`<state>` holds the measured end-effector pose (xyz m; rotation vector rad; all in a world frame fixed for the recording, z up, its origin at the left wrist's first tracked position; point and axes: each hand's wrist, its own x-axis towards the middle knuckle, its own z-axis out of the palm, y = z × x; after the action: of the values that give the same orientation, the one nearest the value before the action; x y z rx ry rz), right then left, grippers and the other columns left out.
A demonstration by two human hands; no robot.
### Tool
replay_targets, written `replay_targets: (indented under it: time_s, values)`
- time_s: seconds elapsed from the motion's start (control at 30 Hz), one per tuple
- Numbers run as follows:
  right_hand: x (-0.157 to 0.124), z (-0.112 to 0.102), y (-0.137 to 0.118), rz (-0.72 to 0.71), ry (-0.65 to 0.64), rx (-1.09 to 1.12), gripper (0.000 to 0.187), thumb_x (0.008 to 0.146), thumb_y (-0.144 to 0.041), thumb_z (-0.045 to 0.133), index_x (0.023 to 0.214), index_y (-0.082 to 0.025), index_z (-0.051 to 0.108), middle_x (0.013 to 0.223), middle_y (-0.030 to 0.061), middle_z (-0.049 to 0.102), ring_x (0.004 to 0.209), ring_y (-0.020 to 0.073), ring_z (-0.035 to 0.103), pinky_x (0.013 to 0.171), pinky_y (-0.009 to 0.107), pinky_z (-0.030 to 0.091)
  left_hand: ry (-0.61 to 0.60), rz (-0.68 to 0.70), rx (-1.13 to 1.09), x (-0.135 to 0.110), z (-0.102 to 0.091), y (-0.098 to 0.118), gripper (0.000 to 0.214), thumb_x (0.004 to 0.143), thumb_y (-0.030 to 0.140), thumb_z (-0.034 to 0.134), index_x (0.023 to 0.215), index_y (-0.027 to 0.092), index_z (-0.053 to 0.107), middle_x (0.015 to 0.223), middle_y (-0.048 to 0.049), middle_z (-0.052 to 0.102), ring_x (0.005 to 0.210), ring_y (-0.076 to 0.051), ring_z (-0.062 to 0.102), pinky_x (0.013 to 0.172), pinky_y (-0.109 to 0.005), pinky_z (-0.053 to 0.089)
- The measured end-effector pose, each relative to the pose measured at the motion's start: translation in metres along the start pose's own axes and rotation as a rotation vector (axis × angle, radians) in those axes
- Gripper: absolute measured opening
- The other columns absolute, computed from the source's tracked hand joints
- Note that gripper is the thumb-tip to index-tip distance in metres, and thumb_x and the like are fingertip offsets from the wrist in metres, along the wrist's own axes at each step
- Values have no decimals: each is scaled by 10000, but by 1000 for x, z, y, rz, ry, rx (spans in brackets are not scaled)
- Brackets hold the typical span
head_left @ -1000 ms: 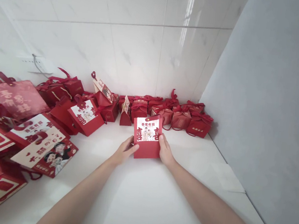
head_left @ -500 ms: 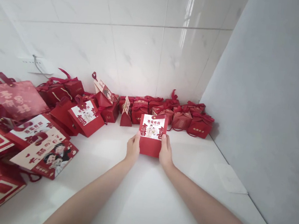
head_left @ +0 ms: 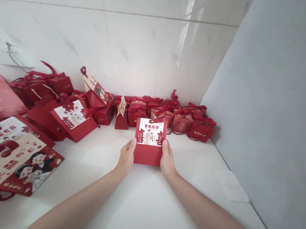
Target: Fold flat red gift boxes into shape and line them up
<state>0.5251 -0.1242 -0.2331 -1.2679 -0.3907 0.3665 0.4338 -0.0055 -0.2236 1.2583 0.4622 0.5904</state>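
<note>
Red gift bag [head_left: 149, 144] with a printed couple label stands upright on the white worktop [head_left: 158, 205], just in front of a row of small red ribboned boxes [head_left: 183, 120]. Left hand [head_left: 126, 156] and right hand [head_left: 167, 159] press its sides, fingers closed against the bag.
</note>
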Motion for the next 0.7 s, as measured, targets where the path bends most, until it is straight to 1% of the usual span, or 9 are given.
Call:
replay_targets:
  time_s: [0.13, 0.3, 0.37, 0.47, 0.5, 0.57, 0.63, 0.7]
  values:
    - [3, -2, -1, -4, -36, -5, 573, 907, -670, 403, 1184, -220, 625, 1217, 63, 676, 1094, 265, 617, 934, 377, 491, -6, -20, 19, -3, 0, 4, 647, 831, 651, 562, 1203, 130, 650, 1074, -136, 727, 1022, -312, 678, 892, -427, 546]
    - [2, -3, -1, 8, -10, -17, 565, 903, -670, 417, 1171, -224, 637, 1225, 62, 672, 1107, 271, 610, 945, 381, 482, -39, 17, 54, -3, -1, 1, 558, 881, 621, 507, 1118, 135, 649, 1109, -127, 702, 1023, -281, 661, 865, -382, 541]
    - [2, -2, -1, -1, -15, -12, 556, 906, -664, 419, 1167, -225, 638, 1232, 61, 668, 1111, 271, 608, 949, 383, 478, 4, 61, 98, -3, -2, -1, 488, 884, 604, 519, 1074, 165, 620, 1102, -103, 693, 1005, -256, 655, 845, -356, 538]
    - [1, -1, -2, -12, -37, -5, 546, 908, -660, 419, 1146, -222, 641, 1208, 60, 682, 1093, 271, 617, 938, 384, 483, 100, 103, 111, -4, -3, -2, 431, 875, 586, 552, 1130, 239, 517, 1153, -55, 659, 1012, -223, 642, 833, -335, 534]
    - [0, -1, -2, -10, -41, -5, 544, 908, -660, 420, 1143, -223, 641, 1202, 58, 685, 1091, 272, 619, 934, 383, 486, 95, 102, 94, -5, -2, -2, 436, 881, 589, 540, 1159, 257, 492, 1189, -49, 643, 1034, -221, 635, 848, -339, 530]
    - [0, -1, -3, -5, -48, -6, 543, 908, -662, 418, 1146, -227, 640, 1204, 54, 686, 1097, 272, 619, 932, 380, 487, 5, 85, 42, -6, -1, -1, 452, 904, 601, 483, 1199, 258, 485, 1255, -58, 612, 1091, -232, 615, 894, -361, 518]
    - [-1, -1, -3, -4, -56, -9, 543, 909, -663, 414, 1150, -232, 640, 1214, 51, 682, 1109, 271, 615, 941, 381, 482, -79, 73, 0, -6, 1, 1, 469, 914, 603, 456, 1203, 238, 511, 1271, -71, 604, 1119, -248, 601, 923, -378, 506]
    - [-1, -1, -3, 1, -66, -12, 547, 910, -666, 410, 1158, -235, 639, 1222, 49, 677, 1119, 270, 611, 950, 384, 479, -81, 62, 1, -6, 2, 2, 468, 907, 593, 480, 1205, 235, 527, 1241, -66, 621, 1114, -252, 601, 931, -378, 502]
